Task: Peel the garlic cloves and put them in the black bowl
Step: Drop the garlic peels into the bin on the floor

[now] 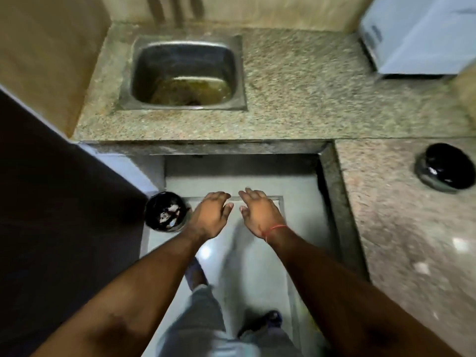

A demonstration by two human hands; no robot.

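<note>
Both hands hang over the floor in front of the worktop, palms down, fingers loosely spread and holding nothing: the left hand (210, 215) and the right hand (258, 215) lie side by side, thumbs near each other but apart. A red thread (274, 229) circles the right wrist.

No garlic clove can be picked out anywhere in this blurred view. The black bowl (445, 167) sits on the granite worktop (296, 99) at the far right, well apart from both hands; its glossy dark top shows nothing that reads as garlic, though whether it is open side up is hard to tell. A black bin (164, 211) stands on the floor just beside the left hand and holds pale scraps, which may be garlic skins, but the blur leaves that uncertain. From this, the peeling looks either finished or paused; how many cloves are done cannot be judged, since none shows.

Around the spot: a steel sink (186, 73) is set into the worktop ahead, with murky brown water pooled at its bottom. A pale blue appliance (417, 32) sits at the back right corner. A dark panel (51, 189) fills the left side. Below, the person's grey trousers (203, 320) and dark shoes stand on pale floor tiles (257, 176) in the recess between the worktop's two arms. Nothing lies between the hands and the bowl except the worktop edge.
</note>
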